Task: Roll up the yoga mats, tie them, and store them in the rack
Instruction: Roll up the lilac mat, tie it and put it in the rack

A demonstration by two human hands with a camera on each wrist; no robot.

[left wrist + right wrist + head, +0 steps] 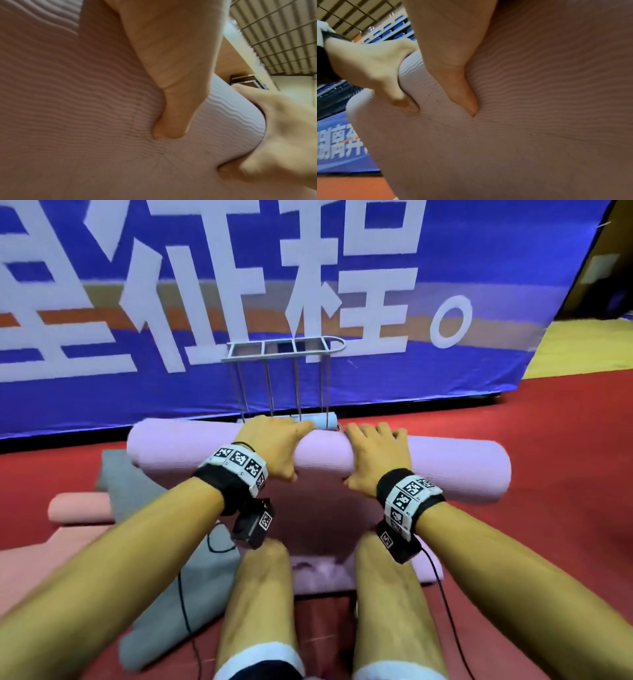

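A rolled lilac yoga mat (452, 465) lies crosswise in front of me, held above the red floor by both hands near its middle. My left hand (274, 446) grips it, fingers curled over the top; its thumb (171, 121) digs into the ribbed mat (68, 108). Just to the right, my right hand (373, 457) grips the roll the same way, thumb (464, 94) pressed into the mat (539, 121). The grey wire rack (284, 350) stands right behind the roll, against the blue banner. A pale blue roll (320, 419) lies at the rack's foot.
A grey mat (154, 594) lies unrolled on the floor at the left, beside a pink roll (78, 506) and a flat pink mat (30, 570). A lilac mat (322, 575) lies under my legs. The blue banner (479, 251) walls off the far side; red floor (565, 440) lies to the right.
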